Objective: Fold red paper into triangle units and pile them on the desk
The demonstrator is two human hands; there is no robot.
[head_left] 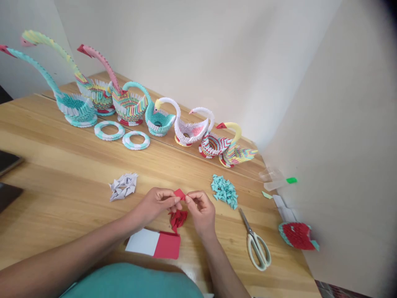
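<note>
Hands meet over the near middle of the wooden table point(62, 174). The left hand point(158, 203) and the right hand point(201, 209) each pinch one small red paper piece point(179, 194) between thumb and fingertips, so both grips are closed on it, the left from 9 o'clock and the right from 3 o'clock. The piece is held just above the table, clear of the surface.

Directly below it, at 6 o'clock, lies a little heap of folded red units point(178, 218). Further toward 6 o'clock sit flat sheets, a white sheet point(142, 242) touching a red sheet point(168, 246). At 9 o'clock from the hands, a pile of folded white units point(123, 186) rests well apart. At 2 o'clock, a pile of teal units point(224, 191) lies near the right hand. White-handled scissors point(257, 244) lie closed at 4 o'clock, and beyond them, at the table's edge, a red and teal paper model point(298, 236).

Along the far side, at 12 o'clock, a row of paper swans point(161, 118) stands by the wall, with two teal and white rings point(122, 135) in front of the larger ones.
</note>
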